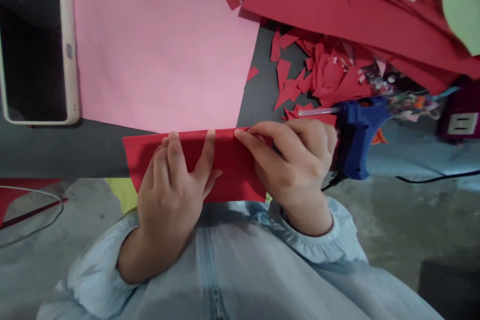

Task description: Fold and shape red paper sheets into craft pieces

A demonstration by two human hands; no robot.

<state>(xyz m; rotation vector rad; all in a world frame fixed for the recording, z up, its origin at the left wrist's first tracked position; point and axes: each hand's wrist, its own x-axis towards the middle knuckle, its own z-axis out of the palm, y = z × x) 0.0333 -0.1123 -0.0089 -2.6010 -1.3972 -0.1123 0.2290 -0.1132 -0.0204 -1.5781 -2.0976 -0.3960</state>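
A sheet of red paper [240,170] lies across the table's front edge, its lower part reaching past that edge. Along its top runs a narrow folded strip. My left hand [170,185] rests on the left half of the sheet, fingers stretched out and the fingertips on the folded strip. At the top edge, right of the middle, my right hand [292,160] pinches the fold between thumb and fingers. The sheet's right end is partly hidden under that hand.
Pink paper [161,50] lies beyond the sheet, with a phone [35,52] at left. Red paper scraps [330,70] and larger red sheets [337,5] cover the right side. A blue glue gun [356,140] with a cord lies beside my right hand, near a purple power socket [461,115].
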